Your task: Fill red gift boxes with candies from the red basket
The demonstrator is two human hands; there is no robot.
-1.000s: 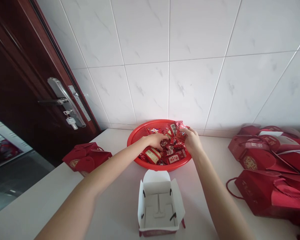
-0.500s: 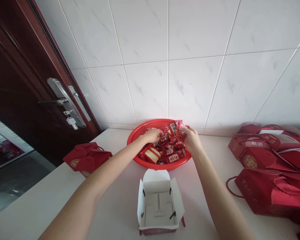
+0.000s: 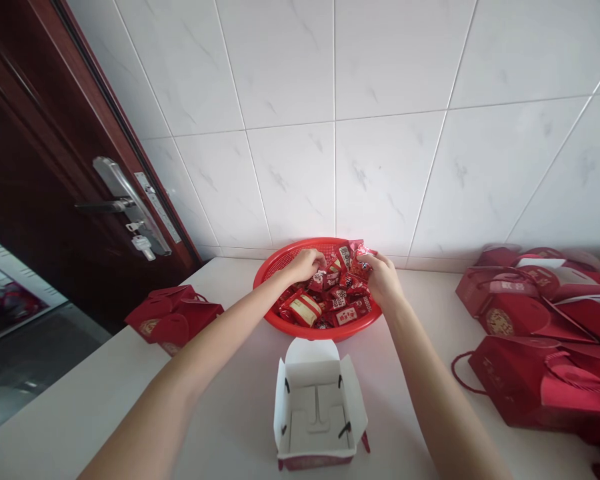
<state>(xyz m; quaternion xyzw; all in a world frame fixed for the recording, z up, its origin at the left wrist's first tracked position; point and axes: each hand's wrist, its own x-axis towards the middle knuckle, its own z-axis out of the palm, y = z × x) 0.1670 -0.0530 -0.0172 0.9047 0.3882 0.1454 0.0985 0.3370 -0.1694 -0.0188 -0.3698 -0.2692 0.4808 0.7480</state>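
A red plastic basket (image 3: pixel 261 275) against the wall holds many red wrapped candies (image 3: pixel 347 315) and a cream-and-red packet (image 3: pixel 305 309). My left hand (image 3: pixel 306 265) is over the basket's left part, fingers curled down among the candies; what they hold, if anything, is hidden. At the right rim, my right hand (image 3: pixel 384 279) has its fingers closed on a shiny red candy packet (image 3: pixel 364 255). In front of the basket stands an open box (image 3: pixel 317 417), white inside, with its flaps up and nothing inside.
Red gift boxes (image 3: pixel 173 317) sit at the table's left edge. More red boxes with cord handles (image 3: pixel 530 387) crowd the right side. A tiled wall (image 3: pixel 290 180) rises behind, and a dark red door (image 3: pixel 45 133) with keys in its lock is at the left.
My left hand has shifted slightly up and back within the basket, uncovering some candies below it. My right hand has barely moved.
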